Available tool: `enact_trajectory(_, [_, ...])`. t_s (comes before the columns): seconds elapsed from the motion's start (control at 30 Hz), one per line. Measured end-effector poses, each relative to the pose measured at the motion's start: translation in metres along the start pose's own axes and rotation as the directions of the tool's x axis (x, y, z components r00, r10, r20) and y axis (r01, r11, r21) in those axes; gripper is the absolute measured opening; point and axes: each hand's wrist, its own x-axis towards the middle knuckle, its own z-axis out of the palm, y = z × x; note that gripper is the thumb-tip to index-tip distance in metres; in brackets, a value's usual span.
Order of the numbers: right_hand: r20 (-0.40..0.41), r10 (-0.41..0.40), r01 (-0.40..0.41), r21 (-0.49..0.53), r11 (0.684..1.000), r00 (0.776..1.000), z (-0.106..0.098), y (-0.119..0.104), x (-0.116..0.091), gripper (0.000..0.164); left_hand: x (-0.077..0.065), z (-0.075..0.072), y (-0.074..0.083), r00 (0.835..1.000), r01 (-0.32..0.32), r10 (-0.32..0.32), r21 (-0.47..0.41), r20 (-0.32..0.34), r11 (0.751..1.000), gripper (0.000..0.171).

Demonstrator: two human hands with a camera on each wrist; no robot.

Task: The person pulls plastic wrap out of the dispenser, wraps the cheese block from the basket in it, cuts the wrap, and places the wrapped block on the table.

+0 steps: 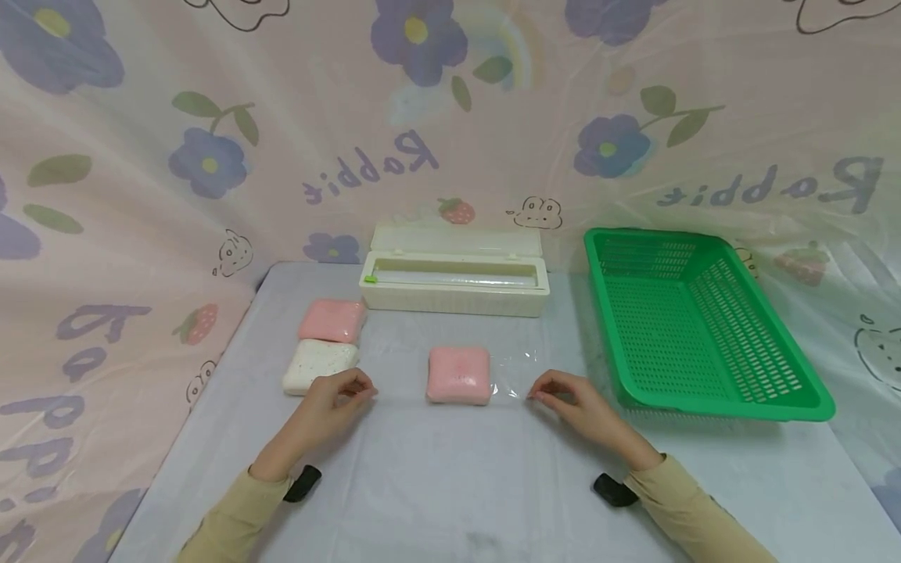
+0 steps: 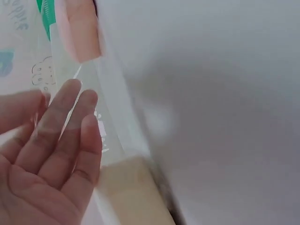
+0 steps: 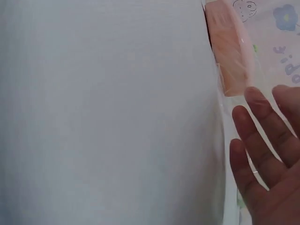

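Observation:
A pink soap-like bar [image 1: 459,375] lies mid-table, with clear cling film [image 1: 512,374] spreading out on its right side. In the right wrist view, creased film shows against the pink bar's side [image 3: 229,51]. My left hand [image 1: 325,408] pinches the film's left edge between thumb and index finger, beside a white speckled bar [image 1: 318,366]. On the other side, my right hand [image 1: 583,407] pinches the film's right edge by its fingertips. The other fingers of both hands are loosely spread. Behind the white bar sits a second pink bar [image 1: 332,320] with a glossy surface.
At the back stands a cream cling film dispenser [image 1: 454,300], lid raised, a green slider [image 1: 371,279] on its front edge. To the right is a green perforated basket [image 1: 704,407]. Patterned cloth [image 1: 486,156] hangs behind and to the sides of the white-covered table.

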Motion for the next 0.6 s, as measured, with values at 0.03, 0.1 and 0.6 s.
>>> enact_trajectory(0.03, [0.000,0.017,-0.017,0.024,1.000,1.000,0.000,0.000,0.001,0.008,0.002,0.000,0.000,1.000,0.003,-0.003,-0.018,-0.001,1.000,0.009])
enact_trajectory(0.1, [0.001,0.051,-0.051,0.066,0.997,0.999,0.001,0.001,0.002,0.006,0.006,0.001,0.002,1.000,0.025,-0.026,-0.030,-0.005,0.999,0.010])
enact_trajectory(0.6, [-0.049,0.227,-0.221,0.106,0.970,0.973,0.004,-0.003,0.021,0.010,0.032,0.017,0.018,0.952,0.305,-0.294,0.176,-0.085,0.936,0.013])
